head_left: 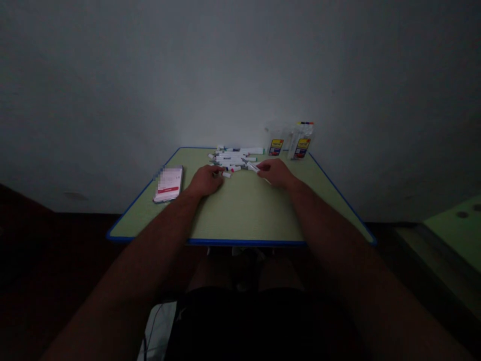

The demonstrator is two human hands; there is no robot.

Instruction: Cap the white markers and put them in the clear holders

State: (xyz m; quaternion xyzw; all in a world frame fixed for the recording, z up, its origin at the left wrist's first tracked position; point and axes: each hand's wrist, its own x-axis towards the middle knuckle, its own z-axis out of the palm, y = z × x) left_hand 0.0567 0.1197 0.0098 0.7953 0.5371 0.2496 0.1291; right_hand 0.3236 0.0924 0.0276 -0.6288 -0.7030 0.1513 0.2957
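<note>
My right hand (277,173) grips a white marker (253,167) between thumb and fingers, its far end pointing into the pile. Another thin white length shows below that hand's fingertips. Just to the left, my left hand (206,181) has its fingers curled around a short white marker (226,175), whose end sticks out to the right; most of it is hidden. Several white markers (233,156) with coloured ends lie in a loose heap behind both hands. A red-ended piece (235,169) lies between the hands.
Two clear packages, one (276,146) beside the other (301,146), stand at the back right near the wall. A phone (168,184) with a lit screen lies at the left. The light-green table (244,215) has a blue edge. My legs are below its front edge.
</note>
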